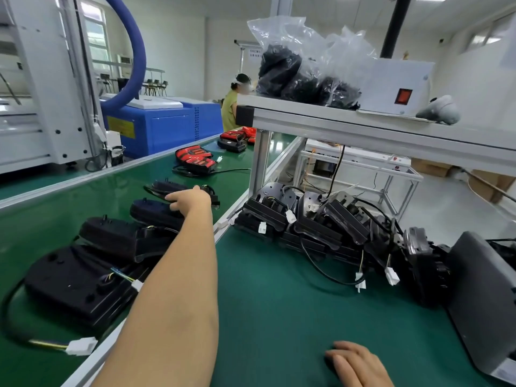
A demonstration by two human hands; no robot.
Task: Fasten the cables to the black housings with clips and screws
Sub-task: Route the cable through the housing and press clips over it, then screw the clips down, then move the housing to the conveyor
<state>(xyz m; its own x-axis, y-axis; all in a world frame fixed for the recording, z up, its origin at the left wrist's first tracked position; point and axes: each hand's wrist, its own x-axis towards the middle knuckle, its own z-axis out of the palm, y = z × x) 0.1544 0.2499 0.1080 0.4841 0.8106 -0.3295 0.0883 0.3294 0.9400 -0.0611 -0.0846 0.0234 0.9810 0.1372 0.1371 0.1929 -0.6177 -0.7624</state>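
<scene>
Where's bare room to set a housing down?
Green mat is bare between right hand and the pile of housings. Conveyor belt is free along its left edge; the row of housings, one gripped by the left hand, crowds its right.

Green bench (279, 317) had a housing pile (321, 227) at 1 o'clock and a dark grey panel (480, 297) at 3. The conveyor belt (55, 196) at 10 carried black housings (78, 277) in a row, with red lamp units (195, 159) farther along. The shelf (363, 127) at 12 held plastic bags (301, 71) and a white box (396, 88).
</scene>
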